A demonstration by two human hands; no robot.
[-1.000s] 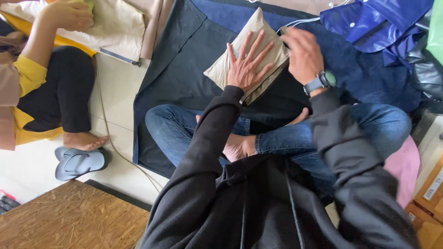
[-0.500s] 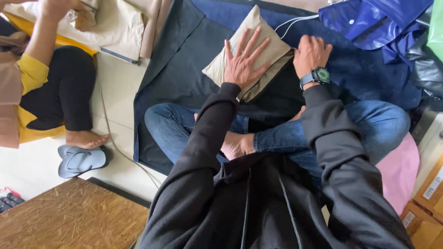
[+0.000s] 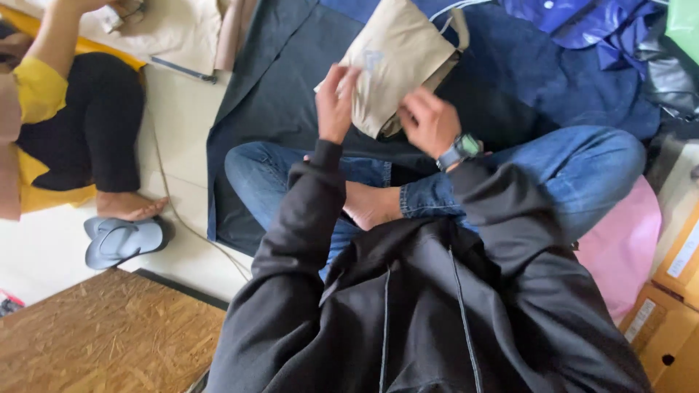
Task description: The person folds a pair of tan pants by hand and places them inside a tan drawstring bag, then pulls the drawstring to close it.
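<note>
Folded beige fabric garment (image 3: 397, 62) at upper centre of the frame, raised above dark navy cloth (image 3: 284, 94). Left hand (image 3: 335, 102) fingers closed on its left edge; right hand (image 3: 429, 124), wearing a wristwatch (image 3: 460, 151), gripping its lower edge. Grey sandal (image 3: 120, 240) at left, beside another person's bare foot (image 3: 131, 206).

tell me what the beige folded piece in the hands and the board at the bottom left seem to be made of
Beige folded piece: likely woven cloth, matte; it creases softly and bends where the left hand and right hand grip it. A cord hangs at its top edge.
Board: looks like pressed wood-chip board, rough and unfinished, with flakes visible across its surface.
</note>
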